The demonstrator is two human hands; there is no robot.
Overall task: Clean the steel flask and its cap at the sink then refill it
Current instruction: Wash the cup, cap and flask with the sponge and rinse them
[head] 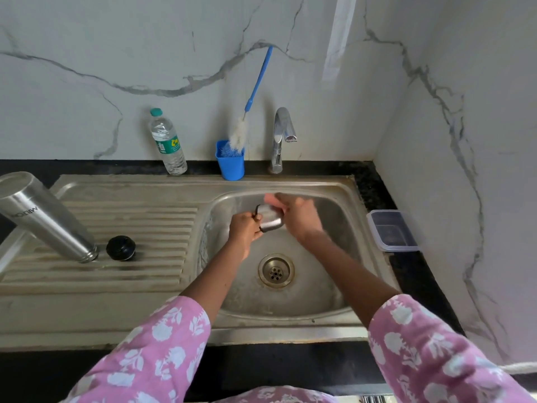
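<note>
On the far left, the steel flask (43, 216) stands tilted, mouth down, on the ribbed drainboard (116, 274), its base leaning up and to the left. Just beside its mouth lies a black stopper (120, 248), close to the flask though I cannot tell if they touch. Behind, against the marble wall, stands a plastic water bottle (168, 142) with a green cap. Further right is a blue cup (230, 162) holding a bottle brush (239, 133), whose blue handle leans up against the wall.

The left hand (245, 229) is over the sink (290, 330) basin, closed into a fist. Its fingers are curled tight on the left edge of the steel cap (270, 218), where a dark loop or rim shows at the knuckles. The cap is held in the air between both hands, above the back of the basin and below the tap (282, 135), well clear of the drain (276, 270).

The right hand (299, 216) meets the cap from the right. Its fingers (276, 197) reach across the cap's far side, and the thumb is nearer the camera. This hand is blurred, so I cannot tell whether it clasps the cap or only lies against it with fingers fairly straight.

On the dark counter at the right of the sink sits a lidded plastic container (390, 231).
</note>
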